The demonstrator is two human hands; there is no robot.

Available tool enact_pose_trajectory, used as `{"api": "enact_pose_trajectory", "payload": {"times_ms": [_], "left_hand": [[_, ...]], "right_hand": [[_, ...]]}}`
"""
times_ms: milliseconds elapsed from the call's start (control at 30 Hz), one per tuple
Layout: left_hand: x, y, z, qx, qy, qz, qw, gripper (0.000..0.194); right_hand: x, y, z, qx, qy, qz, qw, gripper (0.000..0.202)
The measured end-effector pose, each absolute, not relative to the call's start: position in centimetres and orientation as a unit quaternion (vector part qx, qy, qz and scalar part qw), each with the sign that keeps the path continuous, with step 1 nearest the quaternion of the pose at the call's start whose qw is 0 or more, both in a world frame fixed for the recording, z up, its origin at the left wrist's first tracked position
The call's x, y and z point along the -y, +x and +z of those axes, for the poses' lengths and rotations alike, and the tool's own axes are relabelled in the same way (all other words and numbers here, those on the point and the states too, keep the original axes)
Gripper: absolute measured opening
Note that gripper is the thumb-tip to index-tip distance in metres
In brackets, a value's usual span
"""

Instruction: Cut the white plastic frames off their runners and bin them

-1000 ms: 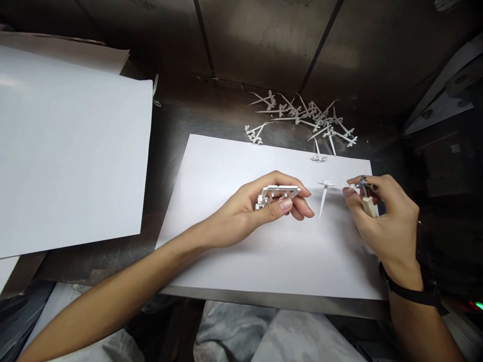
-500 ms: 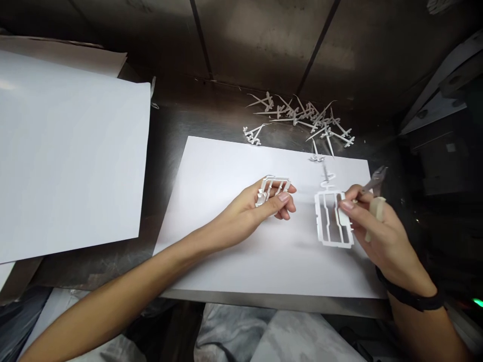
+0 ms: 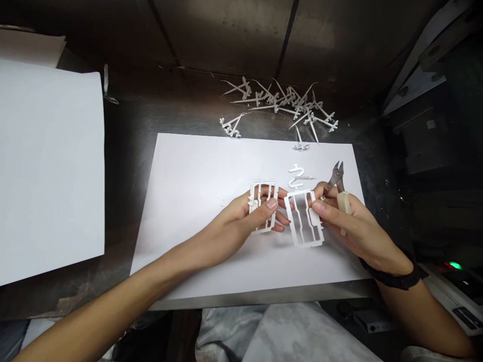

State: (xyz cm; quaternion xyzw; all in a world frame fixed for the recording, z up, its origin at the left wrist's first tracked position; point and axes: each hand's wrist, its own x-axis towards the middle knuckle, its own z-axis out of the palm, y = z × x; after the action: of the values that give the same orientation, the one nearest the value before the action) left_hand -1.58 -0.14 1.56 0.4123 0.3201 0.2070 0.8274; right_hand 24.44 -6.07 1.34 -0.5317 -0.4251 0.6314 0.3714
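Observation:
My left hand (image 3: 260,213) is closed on a white plastic frame (image 3: 255,191) with slim inner bars, the thumb lying over its front. A second white plastic frame (image 3: 301,218) is pinched at its right side by my right hand (image 3: 339,216). A curved runner with a thin spike, the sprue (image 3: 296,177), sticks up from that frame's top edge. The same right hand also keeps side cutters (image 3: 337,176) with cream handles in its palm, their jaws apart and pointing up. Both frames are above a white sheet (image 3: 204,176), close together.
Several cut-off white sprues (image 3: 298,100) lie in a heap on the dark metal table (image 3: 177,115) behind the sheet. Larger white sheets (image 3: 49,166) are stacked at the left. A device with a green light (image 3: 455,265) stands at the lower right.
My right hand has brought its frame leftward, close to the left hand's frame. The left frame has turned to face me more. The camera view has shifted, so the sheets appear further left.

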Motion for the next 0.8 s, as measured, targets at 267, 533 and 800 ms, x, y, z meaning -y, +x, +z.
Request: {"api": "enact_pose_trajectory", "payload": {"times_ms": [267,533,800], "left_hand": [[1.3,-1.0,-0.1,-0.278,0.310,0.210,0.885,0.041],[0.9,-0.4,0.7,-0.326,0.177,0.228,0.900,0.042],[1.2,-0.7,0.6,-0.262,0.189,0.241,0.915,0.053]], "right_hand": [[6.4,23.0,0.9,0.499,-0.530,0.578,0.367,0.017],[6.7,22.2,1.0,0.541,-0.528,0.547,0.360,0.022],[7.0,21.7,0.1,0.539,-0.555,0.498,0.392,0.032]]}}
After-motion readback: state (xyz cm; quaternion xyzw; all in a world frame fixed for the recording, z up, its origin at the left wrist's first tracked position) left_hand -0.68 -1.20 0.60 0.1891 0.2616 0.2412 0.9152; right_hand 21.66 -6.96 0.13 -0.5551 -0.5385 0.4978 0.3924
